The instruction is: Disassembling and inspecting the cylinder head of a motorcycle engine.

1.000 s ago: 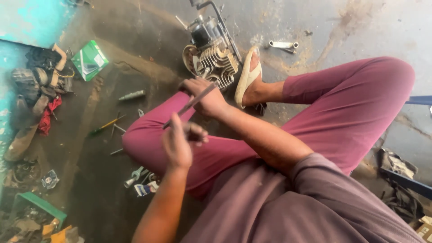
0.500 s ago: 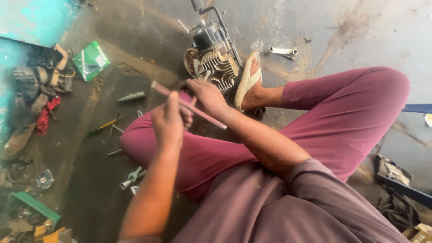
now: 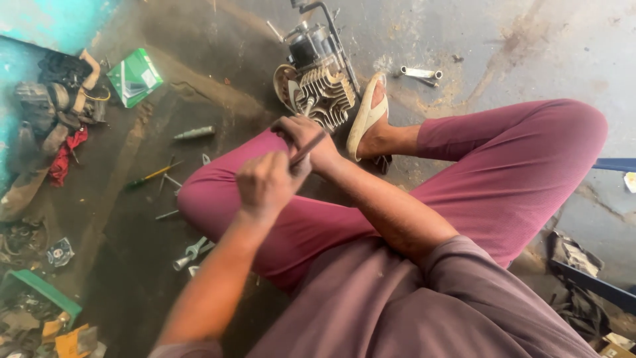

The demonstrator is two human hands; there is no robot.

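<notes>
— Both hands closed on slim metal rod (image 3: 307, 148) above the knee: left hand (image 3: 266, 182) near end, right hand (image 3: 306, 136) far end.
— Finned engine (image 3: 318, 83) beside foot, seemingly untouched; work apparently ongoing.

One package noted: a flat rectangular green carton (image 3: 134, 77) with a white panel on its face, lying tilted on the concrete floor at upper left, just beside a heap of rags and parts. Possibly a second, orange carton (image 3: 69, 340) at lower left; unclear.
</notes>
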